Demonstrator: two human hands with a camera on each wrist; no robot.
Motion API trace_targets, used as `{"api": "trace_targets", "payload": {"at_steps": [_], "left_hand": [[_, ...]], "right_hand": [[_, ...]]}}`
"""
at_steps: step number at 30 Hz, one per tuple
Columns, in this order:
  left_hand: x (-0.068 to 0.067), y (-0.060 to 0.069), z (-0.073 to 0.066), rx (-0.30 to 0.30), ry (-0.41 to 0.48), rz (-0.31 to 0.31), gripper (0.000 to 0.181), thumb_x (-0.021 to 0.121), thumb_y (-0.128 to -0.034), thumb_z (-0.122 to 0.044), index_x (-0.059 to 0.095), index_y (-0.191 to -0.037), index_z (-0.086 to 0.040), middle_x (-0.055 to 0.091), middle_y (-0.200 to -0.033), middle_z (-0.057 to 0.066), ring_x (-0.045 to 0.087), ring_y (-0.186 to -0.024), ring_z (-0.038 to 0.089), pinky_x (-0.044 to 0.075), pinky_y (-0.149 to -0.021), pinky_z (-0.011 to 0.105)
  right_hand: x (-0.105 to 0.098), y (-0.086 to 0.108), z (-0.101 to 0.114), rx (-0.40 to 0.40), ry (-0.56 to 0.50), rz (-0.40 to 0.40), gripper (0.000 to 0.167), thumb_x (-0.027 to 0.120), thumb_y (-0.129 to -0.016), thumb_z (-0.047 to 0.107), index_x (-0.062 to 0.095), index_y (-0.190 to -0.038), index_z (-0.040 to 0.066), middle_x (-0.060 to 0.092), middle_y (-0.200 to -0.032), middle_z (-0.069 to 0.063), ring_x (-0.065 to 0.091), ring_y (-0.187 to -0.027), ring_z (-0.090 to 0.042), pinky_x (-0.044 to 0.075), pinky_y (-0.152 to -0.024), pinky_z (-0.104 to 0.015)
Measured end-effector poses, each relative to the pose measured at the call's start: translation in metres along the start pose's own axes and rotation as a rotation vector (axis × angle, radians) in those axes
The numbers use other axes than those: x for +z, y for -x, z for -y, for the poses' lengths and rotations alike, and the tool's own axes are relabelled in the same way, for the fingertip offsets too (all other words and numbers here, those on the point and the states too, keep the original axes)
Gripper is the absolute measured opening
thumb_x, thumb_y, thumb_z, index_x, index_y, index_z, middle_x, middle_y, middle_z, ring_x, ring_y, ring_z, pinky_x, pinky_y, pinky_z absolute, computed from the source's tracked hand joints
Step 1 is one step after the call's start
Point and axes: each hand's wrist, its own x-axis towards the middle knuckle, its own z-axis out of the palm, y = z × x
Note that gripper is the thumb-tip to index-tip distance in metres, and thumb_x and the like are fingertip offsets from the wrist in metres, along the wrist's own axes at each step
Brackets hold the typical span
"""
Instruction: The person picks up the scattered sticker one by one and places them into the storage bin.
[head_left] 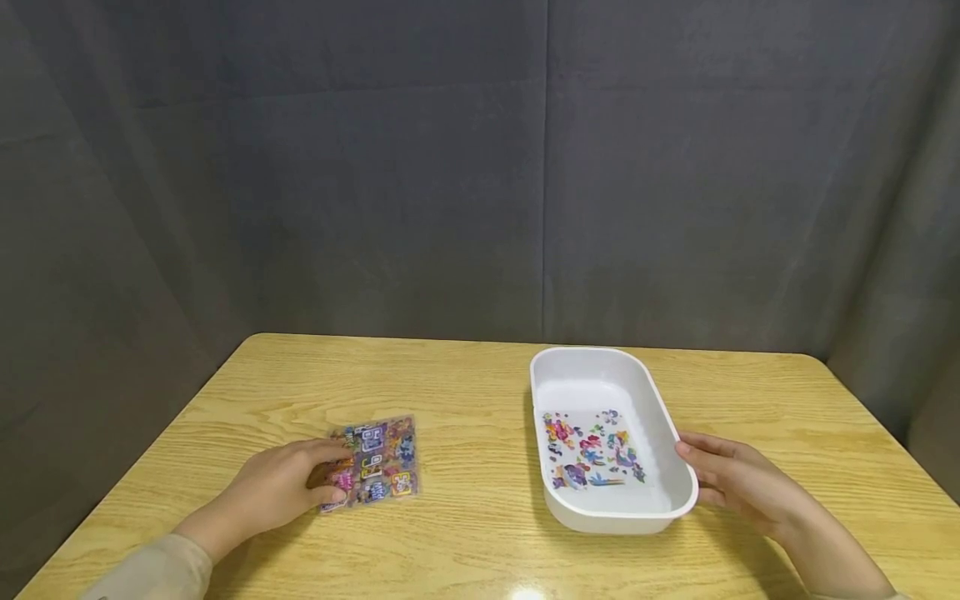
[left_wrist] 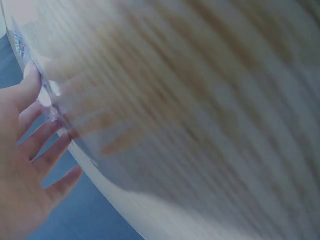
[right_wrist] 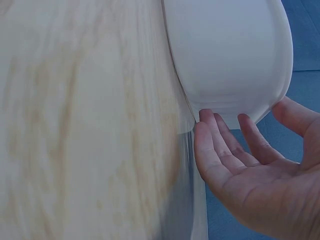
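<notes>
My left hand (head_left: 281,487) lies at the left edge of a stack of clear, colourful sticker sheets (head_left: 386,475) with letters and cartoon figures. Its thumb and fingertips touch the sheets, and in the left wrist view the fingers look fairly straight and spread. On the right stands a white rectangular tray (head_left: 600,523) with rounded corners. Colourful cartoon pony stickers (head_left: 592,450) lie flat on its bottom. My right hand (head_left: 742,479) holds the tray's right side near the front corner, thumb at the rim and fingers against the outer wall (right_wrist: 225,65).
The wood-grain table (head_left: 465,392) has rounded far corners. Bare tabletop lies between the sheets and the tray. A dark grey curtain (head_left: 405,208) hangs behind the table and along both sides.
</notes>
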Motion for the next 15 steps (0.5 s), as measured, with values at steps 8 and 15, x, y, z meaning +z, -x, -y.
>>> {"api": "trace_targets", "payload": {"at_steps": [8,15], "left_hand": [[0.0001,-0.0015,-0.0042,0.014,-0.052,-0.059,0.037,0.082,-0.0795,-0.032,0.074,-0.114,-0.022,0.071,-0.116,-0.001,0.068,-0.102,0.025,0.056,-0.08,0.048],[-0.0003,-0.0013,-0.003,0.039,-0.042,-0.103,0.03,0.08,-0.0803,-0.035,0.075,-0.108,-0.026,0.072,-0.107,-0.008,0.067,-0.085,0.011,0.055,-0.067,0.035]], "right_hand": [[0.0007,0.0008,0.0001,0.022,0.003,-0.014,0.07,0.049,-0.106,0.022,0.014,-0.144,-0.025,0.064,-0.12,-0.004,0.066,-0.102,-0.012,0.055,-0.087,-0.032],[0.0005,0.0001,-0.0003,0.019,-0.012,-0.009,0.068,0.049,-0.106,0.022,0.015,-0.144,-0.024,0.065,-0.118,-0.002,0.066,-0.102,-0.013,0.056,-0.087,-0.032]]}}
